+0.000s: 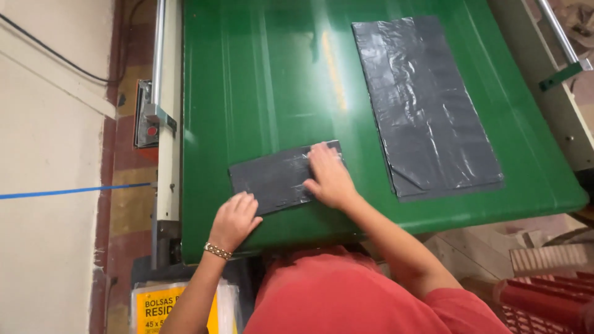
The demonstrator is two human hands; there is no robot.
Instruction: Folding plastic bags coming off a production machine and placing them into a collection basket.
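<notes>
No grip: both hands flat, left hand and right hand on folded grey bag.

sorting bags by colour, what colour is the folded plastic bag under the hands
Dark grey, slightly glossy; the folded plastic bag shows best in the head view, on the green table.

One head-worn camera looks steeply down, close over the green table, probably from its near edge
</notes>
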